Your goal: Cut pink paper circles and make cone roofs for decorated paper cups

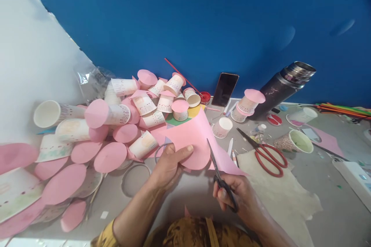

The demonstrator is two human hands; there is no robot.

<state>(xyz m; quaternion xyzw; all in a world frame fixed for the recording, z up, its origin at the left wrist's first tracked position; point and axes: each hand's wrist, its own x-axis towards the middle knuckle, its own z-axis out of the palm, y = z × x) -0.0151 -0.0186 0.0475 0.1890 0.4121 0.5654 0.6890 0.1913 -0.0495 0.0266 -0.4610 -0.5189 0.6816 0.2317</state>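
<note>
My left hand [169,164] grips a sheet of pink paper [193,135] by its near left edge, thumb on top. My right hand [236,193] holds black-handled scissors [220,177], fingers through the loops, blades raised and open against the paper's rounded lower right edge. The paper is lifted above the grey table [304,200].
A heap of paper cups with pink paper discs [121,123] fills the left side. Red-handled scissors [266,154] lie on a cloth at right. A phone [224,88] and a dark flask [282,85] lean at the blue wall. Loose cups, pens and coloured sticks [342,109] sit far right.
</note>
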